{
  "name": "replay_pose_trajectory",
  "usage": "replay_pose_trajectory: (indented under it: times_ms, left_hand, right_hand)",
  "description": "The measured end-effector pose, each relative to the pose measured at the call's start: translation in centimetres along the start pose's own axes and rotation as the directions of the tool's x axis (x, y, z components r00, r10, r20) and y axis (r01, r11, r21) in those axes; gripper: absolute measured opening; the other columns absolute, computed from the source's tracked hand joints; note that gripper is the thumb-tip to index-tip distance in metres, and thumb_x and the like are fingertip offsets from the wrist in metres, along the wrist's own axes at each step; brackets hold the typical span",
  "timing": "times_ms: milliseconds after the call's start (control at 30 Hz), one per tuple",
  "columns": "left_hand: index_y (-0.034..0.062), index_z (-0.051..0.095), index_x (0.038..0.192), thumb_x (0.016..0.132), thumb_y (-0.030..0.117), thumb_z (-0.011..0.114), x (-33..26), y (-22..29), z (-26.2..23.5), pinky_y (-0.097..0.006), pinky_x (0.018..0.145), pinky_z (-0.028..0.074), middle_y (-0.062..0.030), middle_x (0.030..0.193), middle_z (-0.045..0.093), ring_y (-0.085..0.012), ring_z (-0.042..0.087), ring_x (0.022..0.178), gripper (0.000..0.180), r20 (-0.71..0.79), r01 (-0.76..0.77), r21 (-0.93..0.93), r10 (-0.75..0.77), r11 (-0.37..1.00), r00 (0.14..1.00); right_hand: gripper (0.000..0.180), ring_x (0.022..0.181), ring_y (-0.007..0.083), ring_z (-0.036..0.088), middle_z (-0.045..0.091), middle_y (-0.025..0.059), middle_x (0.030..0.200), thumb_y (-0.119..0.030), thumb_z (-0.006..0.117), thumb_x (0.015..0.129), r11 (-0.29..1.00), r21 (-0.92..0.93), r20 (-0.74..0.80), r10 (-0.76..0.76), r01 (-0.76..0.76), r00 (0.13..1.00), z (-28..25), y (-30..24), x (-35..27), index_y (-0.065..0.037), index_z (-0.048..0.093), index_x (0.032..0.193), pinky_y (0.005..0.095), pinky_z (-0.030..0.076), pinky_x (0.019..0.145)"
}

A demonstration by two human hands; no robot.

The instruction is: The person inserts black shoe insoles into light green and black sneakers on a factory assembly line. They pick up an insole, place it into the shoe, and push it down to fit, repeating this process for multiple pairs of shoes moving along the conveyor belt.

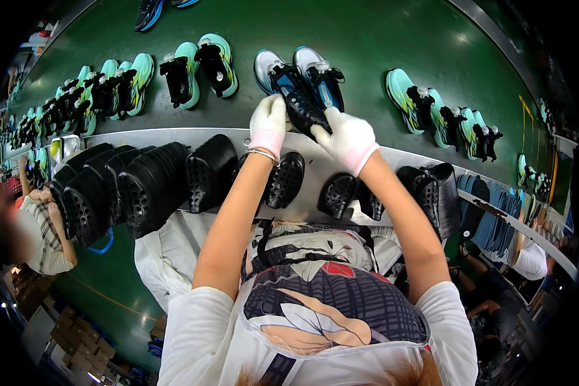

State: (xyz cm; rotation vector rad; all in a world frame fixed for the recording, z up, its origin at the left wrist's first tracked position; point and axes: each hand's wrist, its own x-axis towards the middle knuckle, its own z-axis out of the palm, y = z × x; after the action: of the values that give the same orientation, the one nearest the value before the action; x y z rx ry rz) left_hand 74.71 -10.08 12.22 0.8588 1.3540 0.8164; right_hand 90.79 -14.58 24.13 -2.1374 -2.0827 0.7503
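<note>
Both my hands wear white gloves with pink cuffs. My left hand and my right hand together hold a black perforated insole at the near edge of a green conveyor belt. Just beyond the insole sits a pair of blue and white sports shoes. A bracelet circles my left wrist.
More pairs of turquoise shoes lie spaced along the belt, to the left and right. Stacks of black insoles stand on a grey shelf in front of me. Another person sits at the left. Blue insoles are stacked at right.
</note>
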Motion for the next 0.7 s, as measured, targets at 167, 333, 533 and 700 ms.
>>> replay_pose_trajectory:
  times_ms: [167, 333, 533, 700]
  left_hand:
    - [-0.0025, 0.051, 0.125, 0.085, 0.033, 0.060, 2.1, 0.4, 0.4, -0.035, 0.081, 0.049, -0.0194, 0.105, 0.061, -0.0280, 0.060, 0.092, 0.054, -0.124, -0.023, 0.415, 0.082, 0.909, 0.989]
    - [-0.0005, 0.057, 0.116, 0.080, 0.040, 0.061, 4.4, 2.4, 0.4, -0.044, 0.092, 0.044, -0.0270, 0.109, 0.060, -0.0409, 0.057, 0.104, 0.054, -0.181, 0.141, 0.500, -0.056, 0.854, 0.982]
    - [-0.0009, 0.064, 0.099, 0.083, 0.034, 0.058, 5.2, 3.5, 0.0, -0.044, 0.086, 0.047, -0.0255, 0.098, 0.064, -0.0405, 0.060, 0.096, 0.039, -0.090, -0.069, 0.738, 0.199, 0.671, 0.976]
    - [0.0004, 0.062, 0.083, 0.084, 0.027, 0.057, 4.1, 4.2, -0.6, -0.048, 0.079, 0.048, -0.0240, 0.089, 0.062, -0.0410, 0.061, 0.086, 0.027, -0.085, -0.080, 0.673, 0.184, 0.736, 0.979]
  right_hand:
    - [0.039, 0.072, 0.0399, 0.063, 0.063, 0.0227, 0.072, -0.040, 0.059, 0.080, 0.994, -0.067, 0.212, -0.074, 0.090, 0.974, -2.3, 0.5, 5.7, -0.001, 0.060, 0.083, 0.0464, 0.051, 0.069]
    - [0.036, 0.084, 0.0343, 0.066, 0.067, 0.0199, 0.086, -0.035, 0.052, 0.083, 0.972, -0.209, 0.366, -0.026, 0.110, 0.930, -2.6, -1.9, 9.6, -0.003, 0.068, 0.088, 0.0411, 0.052, 0.078]
    - [0.021, 0.078, 0.0340, 0.068, 0.067, 0.0203, 0.079, -0.016, 0.047, 0.088, 0.966, -0.239, 0.139, -0.063, 0.095, 0.988, 4.0, -3.5, 10.5, 0.002, 0.059, 0.090, 0.0424, 0.055, 0.069]
    - [0.020, 0.084, 0.0334, 0.068, 0.066, 0.0238, 0.093, -0.008, 0.046, 0.086, 0.949, -0.298, 0.179, -0.045, 0.098, 0.983, 5.3, -3.2, 12.2, 0.004, 0.060, 0.095, 0.0413, 0.055, 0.071]
